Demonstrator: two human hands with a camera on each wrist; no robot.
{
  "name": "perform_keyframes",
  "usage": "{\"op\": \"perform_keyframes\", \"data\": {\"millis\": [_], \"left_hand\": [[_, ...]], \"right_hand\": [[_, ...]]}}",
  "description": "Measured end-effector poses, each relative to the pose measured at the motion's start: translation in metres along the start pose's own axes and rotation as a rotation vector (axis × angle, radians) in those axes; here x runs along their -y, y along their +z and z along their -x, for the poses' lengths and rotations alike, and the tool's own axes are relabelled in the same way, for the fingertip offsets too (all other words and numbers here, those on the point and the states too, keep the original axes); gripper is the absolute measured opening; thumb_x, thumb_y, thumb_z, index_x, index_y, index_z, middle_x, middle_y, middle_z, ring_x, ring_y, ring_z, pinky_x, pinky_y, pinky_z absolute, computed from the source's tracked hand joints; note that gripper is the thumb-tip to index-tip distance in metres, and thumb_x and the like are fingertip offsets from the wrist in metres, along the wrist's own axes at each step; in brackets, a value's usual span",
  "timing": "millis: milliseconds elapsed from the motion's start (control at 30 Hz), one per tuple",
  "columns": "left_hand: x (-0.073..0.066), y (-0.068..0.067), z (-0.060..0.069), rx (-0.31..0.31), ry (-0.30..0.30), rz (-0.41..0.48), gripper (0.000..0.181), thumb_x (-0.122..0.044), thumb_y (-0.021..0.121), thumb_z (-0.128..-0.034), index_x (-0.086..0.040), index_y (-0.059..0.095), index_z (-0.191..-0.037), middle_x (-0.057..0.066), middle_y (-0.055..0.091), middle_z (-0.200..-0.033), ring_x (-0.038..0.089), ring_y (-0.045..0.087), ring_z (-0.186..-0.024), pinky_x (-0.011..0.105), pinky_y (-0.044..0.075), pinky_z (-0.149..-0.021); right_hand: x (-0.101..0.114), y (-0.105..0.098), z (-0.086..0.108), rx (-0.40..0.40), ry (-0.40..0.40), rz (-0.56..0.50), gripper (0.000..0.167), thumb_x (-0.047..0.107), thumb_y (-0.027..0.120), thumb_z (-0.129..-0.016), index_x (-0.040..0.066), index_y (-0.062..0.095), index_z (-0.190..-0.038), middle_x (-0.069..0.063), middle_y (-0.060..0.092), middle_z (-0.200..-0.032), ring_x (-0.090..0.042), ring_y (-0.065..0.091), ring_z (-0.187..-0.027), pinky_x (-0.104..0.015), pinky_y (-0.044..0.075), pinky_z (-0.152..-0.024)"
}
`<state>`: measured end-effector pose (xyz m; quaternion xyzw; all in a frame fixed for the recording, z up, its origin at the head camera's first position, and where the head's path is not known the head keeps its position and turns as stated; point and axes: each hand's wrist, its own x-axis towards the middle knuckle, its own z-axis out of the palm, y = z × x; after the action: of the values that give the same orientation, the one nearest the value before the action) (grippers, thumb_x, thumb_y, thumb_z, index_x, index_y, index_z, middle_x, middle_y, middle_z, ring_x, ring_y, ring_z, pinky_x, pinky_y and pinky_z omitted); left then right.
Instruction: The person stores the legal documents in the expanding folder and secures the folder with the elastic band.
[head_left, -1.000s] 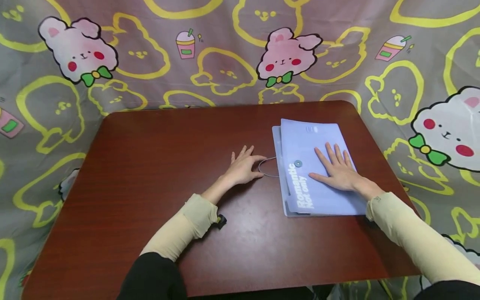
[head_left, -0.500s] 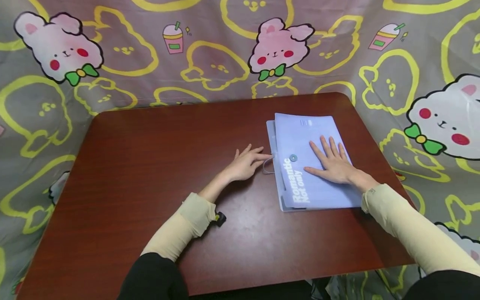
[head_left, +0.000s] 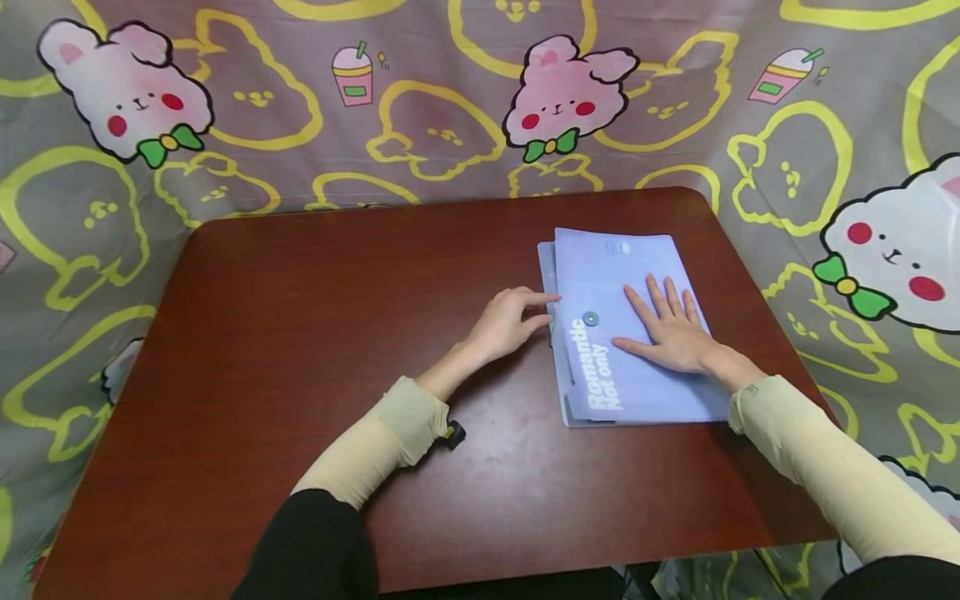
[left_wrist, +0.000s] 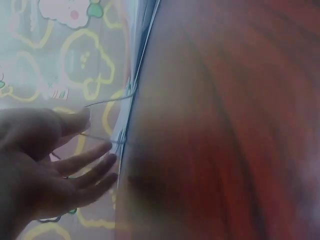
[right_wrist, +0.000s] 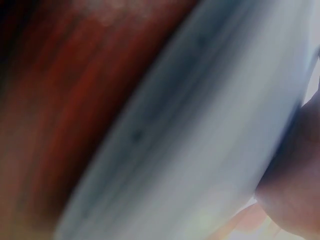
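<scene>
A pale blue-violet document folder (head_left: 615, 258) lies on the right of the table, its flap side up, with white lettering and a round button (head_left: 591, 318). My left hand (head_left: 504, 323) is at the folder's left edge, thumb and forefinger toward it. In the left wrist view, a thin cord (left_wrist: 112, 100) loops from the folder's edge to the thumb and forefinger, which hold it; the other fingers are loosely extended. My right hand (head_left: 673, 335) rests flat on the folder, fingers spread. The right wrist view shows the folder's thick side (right_wrist: 200, 130) blurred, with part of the hand above.
The folder and both hands are on a dark red-brown table (head_left: 337, 283). A patterned cloth curtain (head_left: 435, 100) with cartoon rabbits surrounds its back and sides. A small black device (head_left: 454, 434) sits at the left cuff.
My left hand has moved right with the cord, from beside the folder to its left edge, and the loop no longer shows in the head view. My right hand has stayed on the folder.
</scene>
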<state>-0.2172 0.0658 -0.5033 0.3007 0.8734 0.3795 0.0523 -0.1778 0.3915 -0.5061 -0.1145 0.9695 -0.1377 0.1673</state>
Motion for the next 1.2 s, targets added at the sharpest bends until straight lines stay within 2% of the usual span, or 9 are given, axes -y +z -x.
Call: {"op": "perform_keyframes", "data": {"millis": [100,267,400,500,633,833,967,1200], "left_hand": [[-0.022,-0.002,0.0,-0.011,0.011,-0.026,0.035,-0.015,0.074,-0.1068,-0.009,0.075,-0.142,0.012,0.081,-0.129,0.026,0.074,-0.118,0.042,0.057,-0.107],[-0.037,0.006,-0.007,-0.008,0.032,-0.112,0.032,-0.015,0.078,-0.1039,-0.005,0.079,-0.134,0.011,0.081,-0.133,0.026,0.074,-0.125,0.038,0.058,-0.111],[-0.041,0.017,-0.015,0.048,0.058,-0.221,0.033,-0.022,0.079,-0.1035,-0.006,0.08,-0.133,0.009,0.08,-0.135,0.025,0.07,-0.133,0.038,0.056,-0.115],[-0.042,0.024,-0.02,0.083,0.07,-0.314,0.033,-0.027,0.08,-0.1027,-0.009,0.082,-0.13,0.007,0.08,-0.134,0.022,0.069,-0.13,0.036,0.059,-0.11],[-0.043,0.029,-0.026,0.1,0.083,-0.418,0.034,-0.033,0.082,-0.101,-0.013,0.082,-0.128,0.003,0.08,-0.131,0.019,0.069,-0.124,0.034,0.061,-0.101],[-0.05,0.037,-0.035,0.144,0.121,-0.553,0.032,-0.037,0.079,-0.1014,-0.02,0.081,-0.128,0.0,0.077,-0.129,0.019,0.068,-0.123,0.033,0.061,-0.1],[-0.053,0.043,-0.042,0.164,0.126,-0.599,0.03,-0.038,0.079,-0.1007,-0.021,0.079,-0.126,-0.002,0.073,-0.123,0.018,0.066,-0.119,0.033,0.062,-0.094],[-0.057,0.042,-0.052,0.18,0.136,-0.608,0.032,-0.037,0.082,-0.0987,-0.019,0.075,-0.124,0.0,0.069,-0.116,0.018,0.065,-0.112,0.034,0.062,-0.086]], "right_hand": [[0.0,-0.001,0.002,0.009,0.013,0.016,0.106,0.068,0.056,-0.105,0.018,-0.002,-0.178,-0.023,-0.024,-0.182,-0.052,-0.027,-0.166,-0.073,-0.022,-0.13],[0.0,0.001,0.002,-0.009,-0.005,0.007,0.108,0.071,0.056,-0.104,0.017,-0.001,-0.178,-0.024,-0.022,-0.182,-0.054,-0.027,-0.166,-0.074,-0.022,-0.13],[-0.002,0.004,0.002,-0.045,-0.03,-0.019,0.111,0.076,0.056,-0.101,0.017,0.004,-0.179,-0.026,-0.017,-0.183,-0.054,-0.025,-0.166,-0.073,-0.022,-0.13],[-0.003,0.005,0.001,-0.057,-0.036,-0.03,0.111,0.078,0.055,-0.101,0.017,0.005,-0.179,-0.026,-0.017,-0.183,-0.053,-0.025,-0.167,-0.072,-0.022,-0.131],[-0.003,0.005,0.001,-0.054,-0.032,-0.021,0.109,0.073,0.058,-0.102,0.017,0.004,-0.179,-0.026,-0.018,-0.183,-0.054,-0.025,-0.167,-0.073,-0.022,-0.131],[-0.003,0.004,0.002,-0.032,-0.018,-0.006,0.106,0.067,0.059,-0.104,0.017,0.003,-0.179,-0.025,-0.019,-0.182,-0.054,-0.025,-0.166,-0.074,-0.021,-0.13],[-0.001,0.003,0.003,-0.014,-0.008,0.009,0.106,0.066,0.059,-0.105,0.016,0.002,-0.178,-0.027,-0.02,-0.182,-0.056,-0.024,-0.165,-0.076,-0.019,-0.13],[0.002,0.001,0.002,-0.029,-0.013,0.012,0.105,0.066,0.06,-0.104,0.015,0.006,-0.178,-0.029,-0.016,-0.182,-0.058,-0.021,-0.166,-0.076,-0.017,-0.13]]}}
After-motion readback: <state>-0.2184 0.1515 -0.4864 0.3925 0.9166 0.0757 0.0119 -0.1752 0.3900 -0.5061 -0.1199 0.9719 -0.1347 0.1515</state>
